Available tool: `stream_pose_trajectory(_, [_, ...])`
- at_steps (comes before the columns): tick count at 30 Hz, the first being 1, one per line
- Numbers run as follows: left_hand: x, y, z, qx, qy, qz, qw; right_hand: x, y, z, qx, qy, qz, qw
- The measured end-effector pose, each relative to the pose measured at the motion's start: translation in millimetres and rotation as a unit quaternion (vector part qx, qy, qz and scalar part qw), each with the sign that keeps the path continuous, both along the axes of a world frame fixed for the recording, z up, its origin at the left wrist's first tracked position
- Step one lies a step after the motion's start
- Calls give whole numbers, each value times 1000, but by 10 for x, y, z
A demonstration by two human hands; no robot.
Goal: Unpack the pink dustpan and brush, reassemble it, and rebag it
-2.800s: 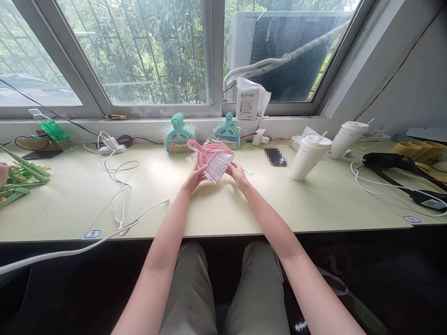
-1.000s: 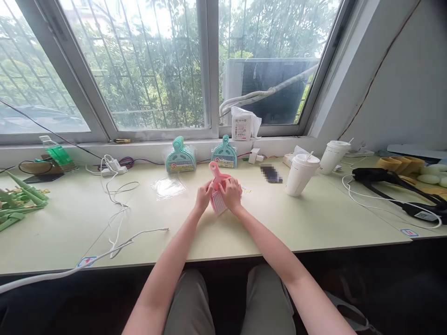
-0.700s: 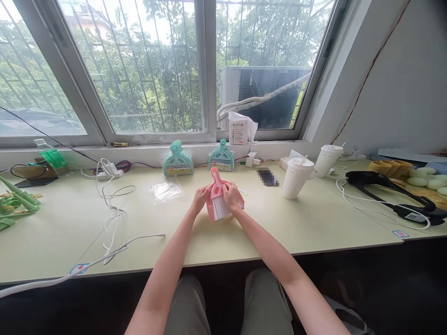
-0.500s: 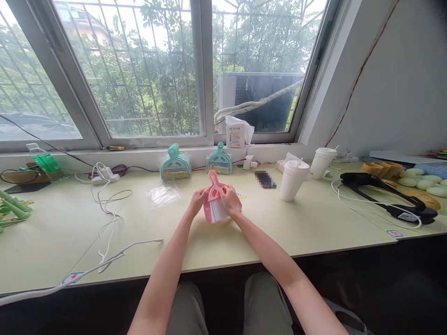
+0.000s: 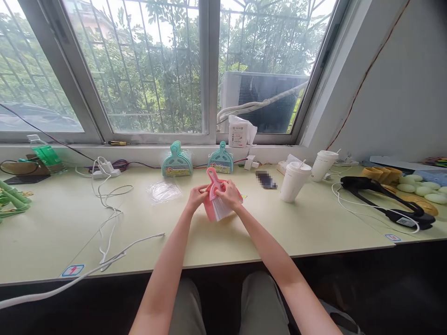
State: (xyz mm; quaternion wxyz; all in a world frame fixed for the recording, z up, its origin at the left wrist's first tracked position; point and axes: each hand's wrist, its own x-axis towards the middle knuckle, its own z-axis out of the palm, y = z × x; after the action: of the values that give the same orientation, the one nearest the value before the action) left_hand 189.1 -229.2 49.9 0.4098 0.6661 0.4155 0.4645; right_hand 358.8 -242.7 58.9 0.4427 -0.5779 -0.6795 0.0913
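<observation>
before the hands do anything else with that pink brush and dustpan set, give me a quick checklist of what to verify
1. Both hands on the set: left hand and right hand grip the pink brush and dustpan set: ok.
2. Wrapper off: clear plastic bag lies apart on the desk: ok.
3. Brush seated in the pan: cannot tell, the fingers cover the join.
4. Cups out of the way: the nearer white cup stands upright to the right: ok.
5. White cable away from the arms: ok.

A pink brush set (image 5: 213, 195) with white bristles sits on a pale yellow-green tabletop (image 5: 296, 223). Two teal brush sets (image 5: 177, 160) line its far edge, near white cups (image 5: 294, 180), white cables (image 5: 108, 218) and a black tool (image 5: 377, 193).
</observation>
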Motion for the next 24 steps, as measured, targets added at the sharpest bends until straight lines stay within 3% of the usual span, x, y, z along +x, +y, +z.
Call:
stream_pose_trajectory(7, [185,-54,-22,83,97,185,974,-20,-10,29,44,-67,-38,996])
stream_pose_trajectory(9, [235,-86,-20,85,94,159,979,-5,-14,18,51,-64,-46,996])
stream_pose_trajectory(13, [320,-120,-10,81,34,32,996,11,-31,32,48,-80,-43,995])
stream_pose_trajectory(16, [337,-93,27,88,58,60,993,9,-76,113,24,-90,-34,995])
stream_pose_trajectory(18, [259,-35,54,89,107,116,983,42,-123,205,19,-93,-39,995])
stream_pose_trajectory(21, [-54,100,64,57,149,242,957,202,-180,367,50,-82,-77,992])
stream_pose_trajectory(22, [-191,144,55,40,152,259,953,280,-185,410,57,-75,-92,991])
stream_pose_trajectory(24, [-441,207,23,-7,151,221,964,440,-161,448,36,-73,-112,990])
